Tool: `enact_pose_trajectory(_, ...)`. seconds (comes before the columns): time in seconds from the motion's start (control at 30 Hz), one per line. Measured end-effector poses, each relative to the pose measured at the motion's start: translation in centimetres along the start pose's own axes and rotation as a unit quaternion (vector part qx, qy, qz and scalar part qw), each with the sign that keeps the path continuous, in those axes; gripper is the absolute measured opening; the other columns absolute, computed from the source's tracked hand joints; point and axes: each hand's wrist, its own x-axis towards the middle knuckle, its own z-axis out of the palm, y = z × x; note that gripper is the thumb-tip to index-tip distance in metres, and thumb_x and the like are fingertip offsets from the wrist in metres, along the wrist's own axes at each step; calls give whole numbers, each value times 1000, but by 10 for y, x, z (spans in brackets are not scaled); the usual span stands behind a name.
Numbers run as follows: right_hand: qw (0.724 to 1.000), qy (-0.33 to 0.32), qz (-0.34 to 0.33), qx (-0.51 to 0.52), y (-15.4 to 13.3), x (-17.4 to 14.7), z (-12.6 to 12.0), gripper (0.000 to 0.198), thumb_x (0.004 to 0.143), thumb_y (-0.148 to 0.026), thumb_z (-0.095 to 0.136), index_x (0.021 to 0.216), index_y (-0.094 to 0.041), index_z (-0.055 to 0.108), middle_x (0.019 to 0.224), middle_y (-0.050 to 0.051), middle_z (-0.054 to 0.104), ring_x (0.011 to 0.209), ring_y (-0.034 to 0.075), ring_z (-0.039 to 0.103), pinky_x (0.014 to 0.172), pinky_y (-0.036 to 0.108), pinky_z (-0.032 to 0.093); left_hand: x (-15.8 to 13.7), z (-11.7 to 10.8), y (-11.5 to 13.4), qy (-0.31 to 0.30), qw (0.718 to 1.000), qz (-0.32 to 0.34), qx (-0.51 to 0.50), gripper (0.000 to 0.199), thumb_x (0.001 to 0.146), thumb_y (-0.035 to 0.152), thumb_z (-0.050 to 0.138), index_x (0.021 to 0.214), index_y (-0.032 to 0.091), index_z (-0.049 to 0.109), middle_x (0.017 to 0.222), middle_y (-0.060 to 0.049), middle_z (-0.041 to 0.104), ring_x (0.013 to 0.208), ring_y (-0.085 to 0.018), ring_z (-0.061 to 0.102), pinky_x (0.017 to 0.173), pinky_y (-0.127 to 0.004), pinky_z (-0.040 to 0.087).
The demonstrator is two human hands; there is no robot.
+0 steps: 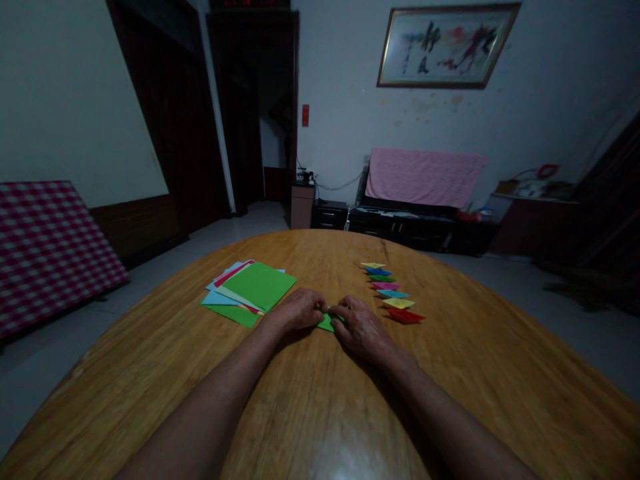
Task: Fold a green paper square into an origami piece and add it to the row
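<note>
Paper [326, 323], green: between left hand [302, 309], right hand [365, 328].

Green paper [327, 323] right here, held by my left grip [303, 309] and my right grip [361, 327], down at the table [310, 413], a small bright patch showing between them, the rest covered, any folds hard to make out
</note>
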Motion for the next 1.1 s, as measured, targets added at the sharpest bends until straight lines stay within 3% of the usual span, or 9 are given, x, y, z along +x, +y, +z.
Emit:
enact_pose_trajectory(0.27, 999, -11, 40, 8, -7, -1, -4, 24, 87, -29, 52, 106, -20, 64, 97, 6, 54, 90, 18, 50, 77, 27, 37, 1, -2, -8, -18, 998, -11, -59, 25, 61, 14, 59, 82, 20, 71, 67, -1, 65, 56, -13, 49, 51, -21, 32)
enact_pose_trajectory(0.5, 996, 15, 80, -20, -17, 0, 3, 28, 86, -38, 52, 104, -20, 64, 96, 7, 54, 91, 20, 49, 78, 30, 34, -3, -9, 9, -33, 999, -30, 17, 25, 62, 20, 61, 86, 20, 70, 77, -6, 66, 61, -16, 52, 55, -24, 34)
enact_pose_trajectory(0.63, 995, 21, 90, -22, -18, -1, 5, 26, 87, -34, 51, 105, -21, 64, 96, 7, 53, 91, 20, 48, 78, 30, 33, -3, -11, 12, -54, 997, -40, 32, 28, 64, 19, 58, 89, 19, 70, 79, -7, 67, 63, -18, 55, 55, -25, 35)
enact_pose_trajectory(0.83, 998, -2, 70, 3, -10, -2, 4, 26, 86, -23, 48, 107, -22, 62, 98, 6, 52, 91, 19, 47, 78, 29, 33, 0, -7, 3, -35, 997, -64, -2, 34, 59, 13, 60, 90, 20, 71, 77, -5, 68, 63, -17, 56, 56, -24, 38)
enact_pose_trajectory(1.1, 998, -9, 61, -6, -9, -3, 6, 26, 87, -20, 46, 108, -22, 61, 98, 6, 51, 90, 18, 46, 76, 29, 32, -2, -12, 5, -65, 995, -51, 62, 31, 70, 22, 55, 97, 21, 70, 90, -5, 71, 78, -18, 62, 65, -24, 44)
